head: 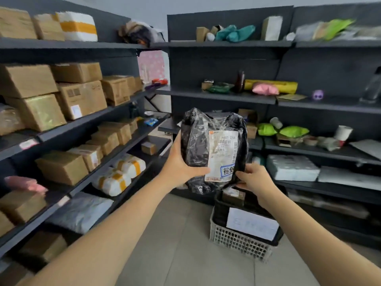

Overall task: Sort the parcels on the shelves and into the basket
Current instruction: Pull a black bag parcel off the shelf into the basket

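Two hands grip one black plastic parcel, held upright directly above the basket on the floor. The left hand wraps its lower left side; the right hand pinches the lower right corner. The crinkled, glossy wrap looks soft and slippery and probably light, so cupping it from underneath seems safest. Its long axis runs vertical, and the white label faces the person.

A parcel storeroom: dark shelves along two walls hold cardboard boxes, plastic mail bags, beside a floor basket.
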